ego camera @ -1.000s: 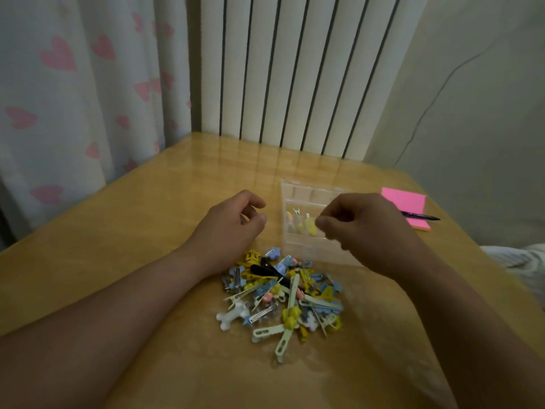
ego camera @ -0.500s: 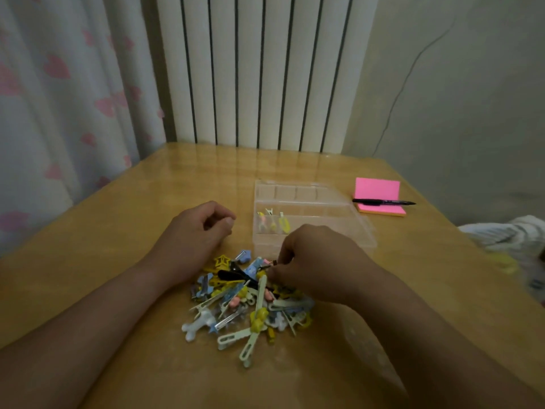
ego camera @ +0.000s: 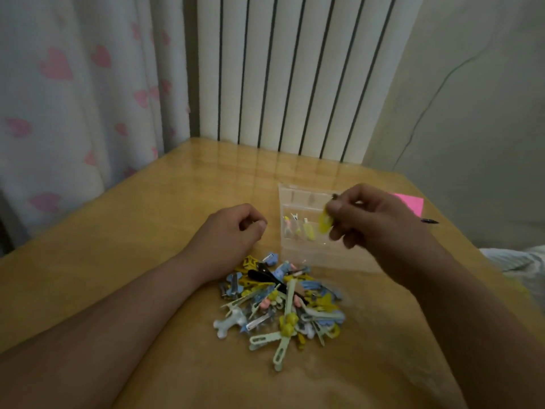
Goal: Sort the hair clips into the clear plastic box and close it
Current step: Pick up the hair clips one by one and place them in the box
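Observation:
A heap of small hair clips (ego camera: 280, 302) in yellow, blue, pale green, white and black lies on the wooden table (ego camera: 118, 261). Behind it stands the clear plastic box (ego camera: 295, 196), open, with a few clips (ego camera: 299, 230) in its left part. My right hand (ego camera: 371, 216) hovers over the box and pinches a yellow clip (ego camera: 324, 222) between thumb and fingers. To the left of the box my left hand (ego camera: 233, 231) rests on the table, its fingers curled and holding nothing.
A pink sticky-note pad (ego camera: 411, 202) with a black pen (ego camera: 429, 221) lies right of the box, partly behind my right hand. A white radiator (ego camera: 295, 75) and a heart-patterned curtain (ego camera: 73, 98) stand behind the table. Striped cloth (ego camera: 519, 262) lies off the right edge.
My right hand has risen from the heap with a yellow clip and moved back over the box. The left hand has stayed in place.

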{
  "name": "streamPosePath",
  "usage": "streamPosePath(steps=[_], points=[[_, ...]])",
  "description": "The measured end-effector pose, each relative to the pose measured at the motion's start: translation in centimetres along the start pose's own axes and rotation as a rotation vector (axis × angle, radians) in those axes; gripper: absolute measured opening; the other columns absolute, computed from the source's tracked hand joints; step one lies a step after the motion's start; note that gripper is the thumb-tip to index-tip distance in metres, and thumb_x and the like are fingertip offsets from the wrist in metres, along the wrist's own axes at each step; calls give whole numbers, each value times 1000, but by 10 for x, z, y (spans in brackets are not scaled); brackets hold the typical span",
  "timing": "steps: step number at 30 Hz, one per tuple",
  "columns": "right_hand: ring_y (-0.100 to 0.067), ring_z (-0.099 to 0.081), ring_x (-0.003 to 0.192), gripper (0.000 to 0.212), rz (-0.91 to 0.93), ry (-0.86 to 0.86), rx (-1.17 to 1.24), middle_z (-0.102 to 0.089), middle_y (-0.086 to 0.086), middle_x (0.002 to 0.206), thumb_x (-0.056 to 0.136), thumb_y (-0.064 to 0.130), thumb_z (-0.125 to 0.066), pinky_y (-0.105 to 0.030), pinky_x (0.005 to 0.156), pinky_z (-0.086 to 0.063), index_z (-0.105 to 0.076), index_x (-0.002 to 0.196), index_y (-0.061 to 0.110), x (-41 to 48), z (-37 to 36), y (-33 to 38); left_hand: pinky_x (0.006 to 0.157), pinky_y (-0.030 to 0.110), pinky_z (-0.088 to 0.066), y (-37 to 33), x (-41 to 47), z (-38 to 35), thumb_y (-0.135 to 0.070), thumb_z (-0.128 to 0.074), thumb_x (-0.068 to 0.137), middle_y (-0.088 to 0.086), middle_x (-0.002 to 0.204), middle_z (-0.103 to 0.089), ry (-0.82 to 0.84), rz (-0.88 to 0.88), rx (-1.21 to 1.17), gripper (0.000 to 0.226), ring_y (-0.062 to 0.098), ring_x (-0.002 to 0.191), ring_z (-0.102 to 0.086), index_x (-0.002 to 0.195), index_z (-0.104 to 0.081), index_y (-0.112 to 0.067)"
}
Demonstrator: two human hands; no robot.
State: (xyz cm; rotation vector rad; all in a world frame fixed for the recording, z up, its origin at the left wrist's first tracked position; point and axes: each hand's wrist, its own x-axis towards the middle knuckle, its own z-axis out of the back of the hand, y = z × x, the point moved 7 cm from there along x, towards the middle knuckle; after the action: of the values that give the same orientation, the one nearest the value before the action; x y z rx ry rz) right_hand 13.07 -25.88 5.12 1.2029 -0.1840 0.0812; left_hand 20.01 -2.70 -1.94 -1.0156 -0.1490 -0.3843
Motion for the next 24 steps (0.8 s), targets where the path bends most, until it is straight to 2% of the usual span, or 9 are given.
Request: streamPosePath(steps=[4,6,9,11,14,19,22,24], points=[[-21,-73,69,9,-43,-146,-148,-75,-12,77,96,10,-74,-32,60,-55,-68,95,5,47,26,-11,70,29,-54,2,1,1,-32,-61,104,-4,88,-74,3,-2,-20,14,10,77,-68,97,-73,-29],[-19,-74,67,7,-104,-128,-263,-75,-14,81,95,8,-75,-27,56,-56,-69,94,5,69,24,-19,63,21,-50,2,1,1,-31,-61,104,-5,87,-74,8,-7,-12,14,8,77,-66,97,-73,-29],[-20,-72,66,8,-209,-54,-401,-76,-18,83,92,3,-77,-28,55,-57,-70,88,5,92,12,-34,60,14,-45,2,1,1,-31,-61,104,-7,87,-74,10,-7,-16,15,6,78,-65,97,-73,-28],[-20,-70,65,7,-262,-9,-467,-76,-19,83,88,2,-79,-27,53,-56,-73,88,2,100,3,-41,62,16,-47,1,1,1,-31,-60,104,-7,86,-74,10,-4,-19,15,5,79,-65,96,-73,-28],[-19,-66,66,8,-299,34,-546,-73,-13,77,83,4,-84,-21,49,-47,-76,82,5,104,-8,-49,67,27,-50,0,1,2,-31,-61,103,-6,86,-74,9,-7,-13,16,8,77,-65,95,-73,-27],[-18,-62,69,9,-321,48,-601,-69,-7,76,87,11,-82,-22,51,-42,-76,82,7,100,-14,-54,76,39,-57,0,0,2,-32,-60,104,-5,86,-74,19,-4,-38,17,14,82,-69,97,-74,-24],[-21,-64,71,13,-290,22,-630,-71,-7,76,88,18,-83,-25,55,-45,-77,83,7,95,-11,-55,75,38,-56,1,0,2,-33,-60,104,-7,85,-74,16,-9,-27,17,11,80,-68,96,-74,-26],[-19,-63,70,17,-191,-70,-668,-74,-6,82,90,26,-82,-30,61,-49,-75,85,11,86,-3,-46,71,31,-54,1,1,2,-32,-61,104,-9,84,-74,11,-12,-15,17,5,77,-66,96,-74,-26]])
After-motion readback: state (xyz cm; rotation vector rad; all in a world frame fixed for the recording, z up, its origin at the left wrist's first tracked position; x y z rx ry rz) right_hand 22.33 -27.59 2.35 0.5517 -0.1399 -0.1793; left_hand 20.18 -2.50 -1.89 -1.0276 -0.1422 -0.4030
